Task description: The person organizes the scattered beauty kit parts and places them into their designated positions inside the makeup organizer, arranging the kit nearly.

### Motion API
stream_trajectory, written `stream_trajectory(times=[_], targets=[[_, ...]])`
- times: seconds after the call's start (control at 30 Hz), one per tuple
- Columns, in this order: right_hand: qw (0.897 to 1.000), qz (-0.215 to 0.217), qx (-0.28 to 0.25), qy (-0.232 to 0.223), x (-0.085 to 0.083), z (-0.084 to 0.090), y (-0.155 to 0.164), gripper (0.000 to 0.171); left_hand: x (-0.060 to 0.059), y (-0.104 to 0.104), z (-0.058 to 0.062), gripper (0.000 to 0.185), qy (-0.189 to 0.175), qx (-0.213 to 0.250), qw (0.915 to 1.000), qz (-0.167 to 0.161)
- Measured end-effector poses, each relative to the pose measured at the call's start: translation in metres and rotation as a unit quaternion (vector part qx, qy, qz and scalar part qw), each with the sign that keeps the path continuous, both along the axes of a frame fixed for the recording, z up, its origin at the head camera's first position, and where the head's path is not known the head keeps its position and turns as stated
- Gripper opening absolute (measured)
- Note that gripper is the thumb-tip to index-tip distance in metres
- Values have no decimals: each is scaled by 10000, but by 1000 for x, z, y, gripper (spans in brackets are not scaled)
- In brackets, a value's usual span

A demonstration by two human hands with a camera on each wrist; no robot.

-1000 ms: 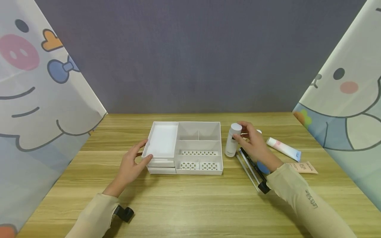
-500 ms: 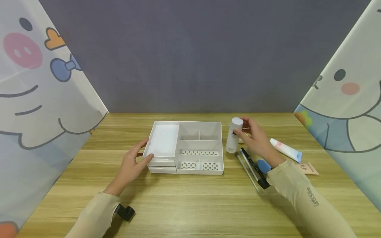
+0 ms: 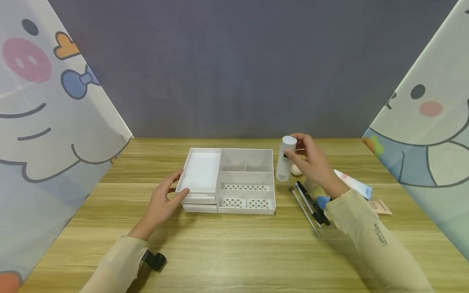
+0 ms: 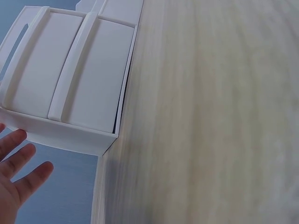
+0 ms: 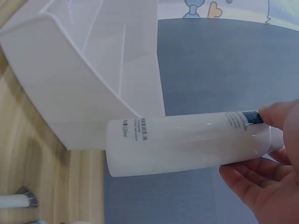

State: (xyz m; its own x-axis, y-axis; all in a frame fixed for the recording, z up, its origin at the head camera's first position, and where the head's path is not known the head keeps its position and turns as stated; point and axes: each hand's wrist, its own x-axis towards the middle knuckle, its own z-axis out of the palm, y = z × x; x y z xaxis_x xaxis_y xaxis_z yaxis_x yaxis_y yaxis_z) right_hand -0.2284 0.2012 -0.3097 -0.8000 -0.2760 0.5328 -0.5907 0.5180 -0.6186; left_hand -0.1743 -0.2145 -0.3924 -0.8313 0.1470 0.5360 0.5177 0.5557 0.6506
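Note:
A white lotion bottle [image 3: 283, 166] with small print and a dark label patch is in my right hand [image 3: 314, 162]. The thumb and fingers pinch it near the cap end, and in the right wrist view the bottle [image 5: 187, 144] appears raised off the table beside the organizer. My left hand [image 3: 163, 203] touches the left front corner of the white organizer [image 3: 200, 171], thumb at the front rim. In the left wrist view its spread, fairly straight fingers [image 4: 35, 179] lie along the organizer's side, near two drawer fronts [image 4: 96, 74].
Right of the organizer lie a thin brush [image 3: 305, 212], a black pen-like item [image 3: 309, 199], a blue piece [image 3: 322, 201], a white-and-blue tube [image 3: 353, 185] and a beige tube [image 3: 381, 207]. A pale round item [image 3: 296, 170] sits behind the bottle. A dark grey panel [image 3: 242, 73] stands behind the table.
My right hand has lifted the lotion bottle and shifted it slightly away from me, uncovering the pale round item. The left hand stays at the organizer's corner.

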Motion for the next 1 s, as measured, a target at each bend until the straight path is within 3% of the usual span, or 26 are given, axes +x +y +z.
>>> stream_trajectory(times=[0.23,0.57,1.0], targets=[[9998,-27,-142,-100,-7,9,-7,45,-2,-1,0,56,-46,-12,10000,8],[9989,-122,-137,422,-18,25,-16,44,-1,-1,-1,56,-29,37,10000,-4],[9996,-222,-174,86,-28,45,-26,45,0,-1,1,56,-152,92,9998,0]])
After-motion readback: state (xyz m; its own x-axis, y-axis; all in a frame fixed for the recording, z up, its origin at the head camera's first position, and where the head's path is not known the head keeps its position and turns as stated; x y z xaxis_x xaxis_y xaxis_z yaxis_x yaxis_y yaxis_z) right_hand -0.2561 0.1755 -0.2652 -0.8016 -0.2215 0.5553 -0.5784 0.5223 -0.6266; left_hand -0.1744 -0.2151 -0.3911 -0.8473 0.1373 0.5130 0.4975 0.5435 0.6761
